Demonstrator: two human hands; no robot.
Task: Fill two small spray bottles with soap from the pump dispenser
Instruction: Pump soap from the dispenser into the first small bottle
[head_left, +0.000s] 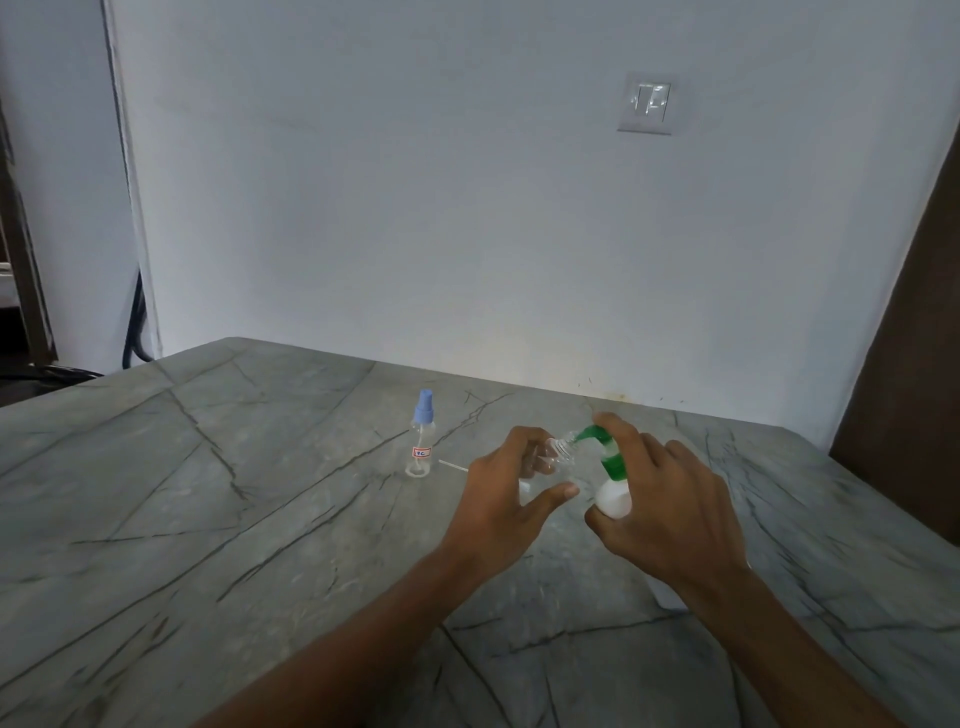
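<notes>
My left hand (511, 483) holds a small clear spray bottle (558, 454) with its cap off, tilted so its threaded neck points at the green nozzle. My right hand (660, 509) wraps the white pump dispenser (613, 500), with a finger resting on its green pump head (597, 439). The nozzle tip touches the open bottle's mouth. A second clear spray bottle (421, 441) stands upright to the left, with its blue spray cap on and a small red-and-white label. A thin white tube (453, 466) lies on the table between that bottle and my left hand.
The grey marbled table (218, 499) runs to a pale wall at the back. A dark wooden panel (904, 389) leans at the right edge. A wall switch (647, 106) is mounted high on the wall. Dark cables (136, 332) hang at the far left corner.
</notes>
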